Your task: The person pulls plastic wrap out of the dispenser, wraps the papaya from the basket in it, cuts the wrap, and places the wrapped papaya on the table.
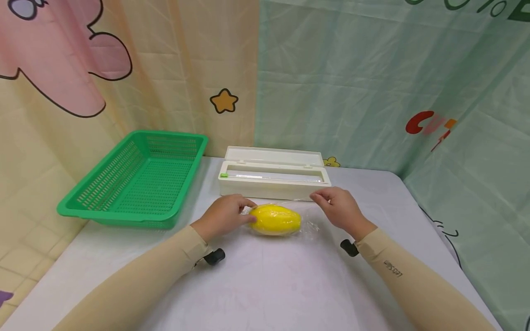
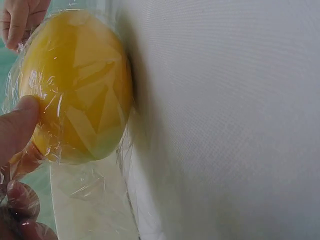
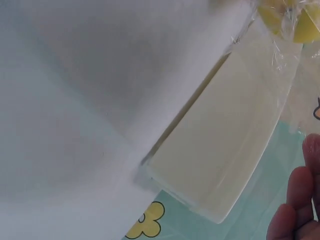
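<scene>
Head view: A yellow, smooth, oval, fruit-like object [image 1: 275,219] in clear plastic film [image 1: 309,225] lies on a white cloth-covered table [image 1: 265,285], its long axis running from 9 to 3 o'clock. The left hand [image 1: 227,213], at 9 o'clock, pinches the film at that end between thumb and forefinger; the right hand [image 1: 339,209], at 3 o'clock, pinches a drawn-out edge of it. 2 beige sleeves [image 1: 145,280] slope up from 8 and 4 o'clock. At 12 o'clock sits a white rectangular plastic dispenser box [image 1: 273,187], lid raised; between 9 and 10 o'clock, a green slotted plastic basket [image 1: 124,216].

Left wrist view: The oval stands nearly on a 12-to-6-o'clock axis, the left thumb [image 2: 17,127] against it at 9 o'clock, other fingers bent below. The right hand shows at 11 o'clock.

Right wrist view: The dispenser slants from 1 toward 6 o'clock. The oval is cropped at 1 o'clock, its axis unreadable; right-hand fingers [image 3: 300,192] curve in at 4 o'clock, their grip out of frame.
</scene>
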`<state>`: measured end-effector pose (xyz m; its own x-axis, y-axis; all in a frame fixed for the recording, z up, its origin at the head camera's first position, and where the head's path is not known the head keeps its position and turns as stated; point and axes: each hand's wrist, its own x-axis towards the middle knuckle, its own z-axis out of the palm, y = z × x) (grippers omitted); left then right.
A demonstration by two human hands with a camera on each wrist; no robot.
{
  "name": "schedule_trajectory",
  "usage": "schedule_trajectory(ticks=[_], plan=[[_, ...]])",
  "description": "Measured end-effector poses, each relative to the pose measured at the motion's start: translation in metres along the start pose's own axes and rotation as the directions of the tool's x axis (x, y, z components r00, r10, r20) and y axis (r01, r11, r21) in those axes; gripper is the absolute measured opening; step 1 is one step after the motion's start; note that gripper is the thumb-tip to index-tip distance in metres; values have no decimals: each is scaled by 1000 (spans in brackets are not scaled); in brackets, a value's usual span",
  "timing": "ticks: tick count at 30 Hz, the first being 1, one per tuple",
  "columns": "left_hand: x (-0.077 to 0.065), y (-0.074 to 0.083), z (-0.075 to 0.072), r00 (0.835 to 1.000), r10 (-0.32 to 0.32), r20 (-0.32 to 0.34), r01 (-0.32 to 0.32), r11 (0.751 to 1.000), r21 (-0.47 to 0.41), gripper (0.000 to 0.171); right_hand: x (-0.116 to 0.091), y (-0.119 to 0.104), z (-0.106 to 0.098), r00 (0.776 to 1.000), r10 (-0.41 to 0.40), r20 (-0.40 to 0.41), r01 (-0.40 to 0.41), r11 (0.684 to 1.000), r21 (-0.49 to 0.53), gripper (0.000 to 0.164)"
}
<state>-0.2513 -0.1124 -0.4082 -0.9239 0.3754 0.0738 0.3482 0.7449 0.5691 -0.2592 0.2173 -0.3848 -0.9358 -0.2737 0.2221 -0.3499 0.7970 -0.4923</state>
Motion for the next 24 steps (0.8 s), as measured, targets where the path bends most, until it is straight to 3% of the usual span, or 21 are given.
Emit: schedule_trajectory(ticks=[3,5,7,9,11,14,19,22,24], plan=[[0,0,0,1000,3,-1,-3,1000,1,35,0,-2,0,996,-75,46,77,996,-34,44],[0,-1,-1,1000,1,-1,-1,1000,0,35,3,-3,1,983,-170,69,176,980,-97,49],[0,-1,-1,1000,2,-1,-2,1000,2,34,5,-4,4,959,-277,54,282,945,-165,39],[1,0,-2,1000,7,0,-7,1000,9,34,7,-6,6,951,-308,27,308,932,-191,26],[2,0,-1,1000,15,3,-15,1000,19,34,7,-8,8,962,-271,-7,268,954,-131,17],[3,0,0,1000,29,1,-29,999,43,33,4,-11,10,993,-116,-9,116,992,54,17],[2,0,1,999,41,-7,-40,996,85,33,-1,-13,13,997,65,41,-74,959,274,19],[2,2,2,999,37,-9,-36,994,102,34,-6,-12,17,993,92,78,-113,933,340,16],[1,3,2,999,38,-14,-36,993,113,34,-10,-12,20,993,70,92,-98,929,357,14]])
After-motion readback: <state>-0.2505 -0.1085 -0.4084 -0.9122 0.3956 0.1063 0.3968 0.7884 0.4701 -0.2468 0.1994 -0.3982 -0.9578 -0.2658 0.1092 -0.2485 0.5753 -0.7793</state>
